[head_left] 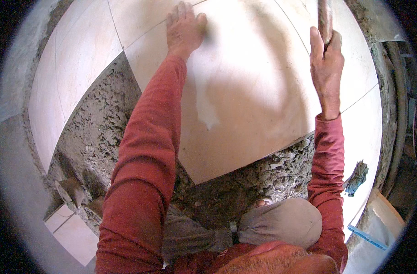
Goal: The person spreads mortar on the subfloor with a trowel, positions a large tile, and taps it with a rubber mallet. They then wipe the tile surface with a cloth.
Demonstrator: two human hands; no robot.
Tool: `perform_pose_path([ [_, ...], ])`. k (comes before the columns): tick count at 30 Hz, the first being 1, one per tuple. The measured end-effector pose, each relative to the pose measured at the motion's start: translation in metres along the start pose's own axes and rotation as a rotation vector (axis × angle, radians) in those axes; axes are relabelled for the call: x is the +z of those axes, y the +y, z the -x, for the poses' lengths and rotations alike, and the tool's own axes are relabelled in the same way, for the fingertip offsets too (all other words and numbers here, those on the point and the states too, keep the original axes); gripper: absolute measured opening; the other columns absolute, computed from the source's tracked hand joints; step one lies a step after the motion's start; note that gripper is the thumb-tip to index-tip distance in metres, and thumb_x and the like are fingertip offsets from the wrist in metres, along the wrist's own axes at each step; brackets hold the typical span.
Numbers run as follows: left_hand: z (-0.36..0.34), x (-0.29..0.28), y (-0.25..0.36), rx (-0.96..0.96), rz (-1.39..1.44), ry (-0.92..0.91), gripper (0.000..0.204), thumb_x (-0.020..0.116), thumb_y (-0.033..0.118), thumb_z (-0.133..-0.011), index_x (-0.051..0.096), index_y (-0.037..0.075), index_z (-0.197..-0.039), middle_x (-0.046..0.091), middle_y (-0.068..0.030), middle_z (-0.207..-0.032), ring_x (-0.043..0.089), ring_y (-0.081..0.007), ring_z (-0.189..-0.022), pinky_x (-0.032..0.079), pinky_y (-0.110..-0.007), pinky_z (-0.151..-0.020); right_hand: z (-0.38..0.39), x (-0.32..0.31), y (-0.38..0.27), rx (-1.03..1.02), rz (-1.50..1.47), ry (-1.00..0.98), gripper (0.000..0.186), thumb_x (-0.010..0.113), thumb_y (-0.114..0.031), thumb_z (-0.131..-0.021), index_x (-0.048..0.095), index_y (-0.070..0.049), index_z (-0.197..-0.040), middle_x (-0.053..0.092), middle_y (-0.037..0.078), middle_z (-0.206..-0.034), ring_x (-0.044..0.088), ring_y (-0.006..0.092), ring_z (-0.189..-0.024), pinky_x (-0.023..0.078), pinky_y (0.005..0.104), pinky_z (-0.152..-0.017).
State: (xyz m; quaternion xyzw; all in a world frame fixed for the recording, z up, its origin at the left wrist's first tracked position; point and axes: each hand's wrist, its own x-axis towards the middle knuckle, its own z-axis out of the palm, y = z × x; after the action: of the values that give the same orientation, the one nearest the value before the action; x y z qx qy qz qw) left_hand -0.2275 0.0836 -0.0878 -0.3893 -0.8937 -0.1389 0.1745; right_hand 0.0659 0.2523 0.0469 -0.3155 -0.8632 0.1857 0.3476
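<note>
A large cream floor tile (245, 137) lies in front of me, its near corner pointing toward my knees. My left hand (183, 32) rests flat on the cream tiling at the far side, fingers stretched out, holding nothing. At the upper right, my right hand (327, 68) is closed around a brownish handle (325, 18). The handle runs out of the picture at the top, so the tool's working end is hidden. Rough grey mortar (99, 100) shows along the tile's left and near edges.
More cream tiles (76, 59) are laid to the left, with thin joints between them. A crumpled blue-grey cloth (357, 179) lies by my right forearm. Tile pieces (76, 233) sit at the lower left, and a blue strip (367, 237) lies at the lower right.
</note>
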Motion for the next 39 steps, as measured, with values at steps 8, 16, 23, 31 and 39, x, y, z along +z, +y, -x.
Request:
perform_pose_path([
  [8, -0.002, -0.007, 0.0, 0.033, -0.052, -0.018, 0.067, 0.04, 0.047, -0.105, 0.044, -0.003, -0.15, 0.041, -0.023, -0.157, 0.037, -0.0398, -0.147, 0.025, -0.051, -0.122, 0.012, -0.013, -0.019, 0.322, -0.007, -0.337, 0.043, 0.055, -0.043, -0.105, 0.053, 0.001, -0.106, 0.068, 0.028, -0.079, 0.071, 0.0453, -0.078, 0.054, 0.0491, -0.065],
  [16, 0.002, 0.004, 0.002, -0.021, 0.024, -0.056, 0.071, 0.036, 0.05, -0.106, 0.037, -0.002, -0.154, 0.034, -0.0217, -0.163, 0.03, -0.0391, -0.151, 0.02, -0.051, -0.124, 0.051, -0.023, -0.021, 0.173, 0.062, -0.503, 0.035, 0.057, -0.036, -0.104, 0.053, -0.002, -0.112, 0.068, 0.028, -0.082, 0.068, 0.0462, -0.076, 0.053, 0.0494, -0.064],
  [23, -0.001, -0.019, 0.021, 0.163, -0.233, -0.074, 0.057, 0.046, 0.039, -0.103, 0.049, -0.003, -0.142, 0.049, -0.0259, -0.146, 0.048, -0.042, -0.133, 0.037, -0.053, -0.111, 0.152, -0.128, -0.031, 0.477, -0.404, -0.606, 0.038, 0.062, -0.032, -0.103, 0.054, 0.001, -0.118, 0.053, 0.01, -0.067, 0.054, 0.0187, -0.059, 0.047, 0.038, -0.057],
  [31, 0.093, -0.102, 0.121, 0.285, -0.04, -0.545, 0.103, 0.077, 0.058, -0.077, 0.039, -0.008, -0.146, 0.039, -0.0364, -0.148, 0.044, -0.0526, -0.133, 0.04, -0.062, -0.105, 0.221, -0.148, 0.009, 0.55, -0.349, -0.608, 0.045, 0.054, -0.039, -0.106, 0.055, 0.002, -0.126, 0.065, 0.021, -0.078, 0.068, 0.0352, -0.073, 0.053, 0.0455, -0.066],
  [39, 0.105, -0.122, 0.156, 0.182, -0.044, -0.9, 0.155, 0.087, 0.073, -0.056, 0.004, -0.007, -0.16, 0.009, -0.04, -0.163, 0.018, -0.0629, -0.147, 0.024, -0.074, -0.113, 0.176, -0.149, 0.02, 0.38, -0.124, -0.452, 0.044, 0.055, -0.04, -0.104, 0.053, 0.0, -0.123, 0.069, 0.027, -0.081, 0.069, 0.0482, -0.077, 0.054, 0.0549, -0.067],
])
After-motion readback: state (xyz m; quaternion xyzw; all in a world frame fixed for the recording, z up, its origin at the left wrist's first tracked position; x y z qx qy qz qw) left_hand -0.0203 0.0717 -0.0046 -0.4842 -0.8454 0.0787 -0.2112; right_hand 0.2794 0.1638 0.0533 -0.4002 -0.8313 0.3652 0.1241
